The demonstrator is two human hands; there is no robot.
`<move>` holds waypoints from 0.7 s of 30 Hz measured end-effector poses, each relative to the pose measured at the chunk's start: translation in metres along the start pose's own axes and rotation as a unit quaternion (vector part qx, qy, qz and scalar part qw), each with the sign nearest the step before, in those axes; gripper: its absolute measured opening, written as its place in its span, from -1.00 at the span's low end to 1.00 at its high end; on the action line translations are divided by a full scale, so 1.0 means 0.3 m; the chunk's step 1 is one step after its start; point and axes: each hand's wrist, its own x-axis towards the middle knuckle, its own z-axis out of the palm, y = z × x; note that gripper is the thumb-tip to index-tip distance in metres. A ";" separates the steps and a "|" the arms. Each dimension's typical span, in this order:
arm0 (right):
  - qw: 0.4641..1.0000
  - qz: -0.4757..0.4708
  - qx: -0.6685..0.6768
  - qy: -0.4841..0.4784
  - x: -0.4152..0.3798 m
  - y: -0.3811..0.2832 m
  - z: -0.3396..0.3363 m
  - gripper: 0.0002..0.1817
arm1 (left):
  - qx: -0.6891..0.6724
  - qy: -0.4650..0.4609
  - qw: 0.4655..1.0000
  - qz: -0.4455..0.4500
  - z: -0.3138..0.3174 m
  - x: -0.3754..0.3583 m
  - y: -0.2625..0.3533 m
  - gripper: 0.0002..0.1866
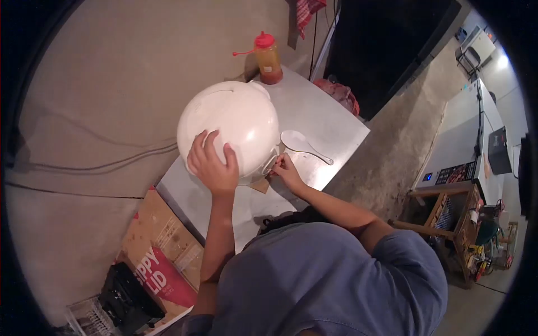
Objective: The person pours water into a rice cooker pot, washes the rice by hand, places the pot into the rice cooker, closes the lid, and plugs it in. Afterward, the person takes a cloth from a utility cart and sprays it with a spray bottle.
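Note:
A large white rice cooker (pixel 246 112) with a rounded lid stands on a metal table. My left hand (pixel 213 165) lies on its lid with the fingers spread. Close against the cooker's front edge, beside an oval panel (pixel 270 163), is my right hand (pixel 286 172). Its fingers are curled and pinched together there, and what they grip is hidden. Just right of the cooker, a white ladle (pixel 297 143) rests on the table, its handle pointing away to the right. A small brown piece (pixel 260 185) shows below the cooker near my right hand.
A squeeze bottle (pixel 269 60) with a red cap stands at the table's far corner (pixel 342 131). Cables run along the wall on the left. Below left are a cardboard box (pixel 162 241) and a black case (pixel 130 297). A wooden stand (pixel 448 218) is at right.

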 end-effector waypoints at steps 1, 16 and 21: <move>1.000 0.013 0.026 -0.007 -0.004 -0.010 0.000 -0.77 | -0.006 0.006 1.000 0.006 -0.001 0.000 0.003 -0.61; 0.969 0.085 -0.223 -0.070 0.036 -0.113 -0.053 -0.81 | 0.003 0.001 1.000 -0.009 0.008 -0.013 0.013 -0.63; 0.832 -0.063 -0.551 0.010 0.037 -0.257 -0.198 -0.77 | -0.007 0.002 1.000 -0.015 0.005 -0.016 0.022 -0.66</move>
